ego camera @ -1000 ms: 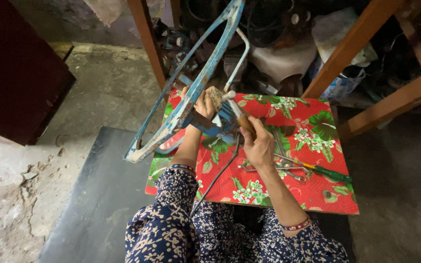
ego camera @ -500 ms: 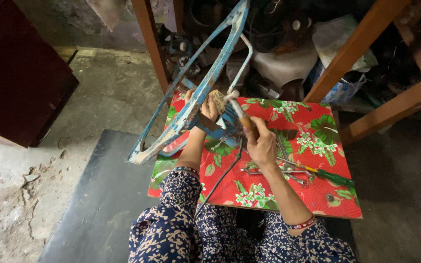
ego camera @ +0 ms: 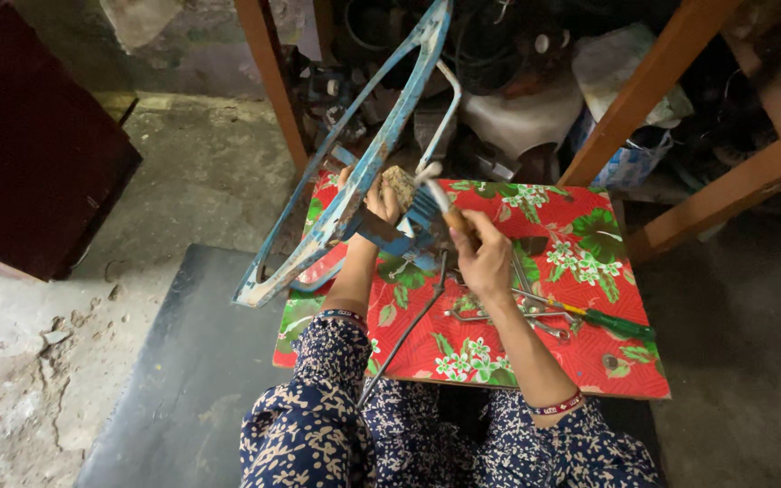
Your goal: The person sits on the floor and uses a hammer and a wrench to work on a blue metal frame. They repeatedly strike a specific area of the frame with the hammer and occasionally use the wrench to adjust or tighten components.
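Observation:
A rusty blue bicycle frame (ego camera: 381, 154) leans across the left end of a small table covered with a red floral cloth (ego camera: 607, 361). My left hand (ego camera: 374, 197) presses a tan, block-like pad (ego camera: 399, 183) against the frame's tube. My right hand (ego camera: 484, 260) grips a thin wooden-handled tool (ego camera: 449, 212), whose pale tip (ego camera: 427, 170) touches the frame just right of the pad. Both arms wear dark floral sleeves.
Several wrenches (ego camera: 499, 312) and a green-handled screwdriver (ego camera: 616, 323) lie on the cloth by my right wrist. A thin dark rod (ego camera: 409, 330) runs toward my lap. Wooden posts (ego camera: 653, 81) (ego camera: 268, 72) and clutter stand behind; a dark mat (ego camera: 183, 361) and a dark red cabinet (ego camera: 29, 136) are at left.
The view has shifted slightly. Both hands stay on the frame in nearly the same spots, the tool tip still by the pad.

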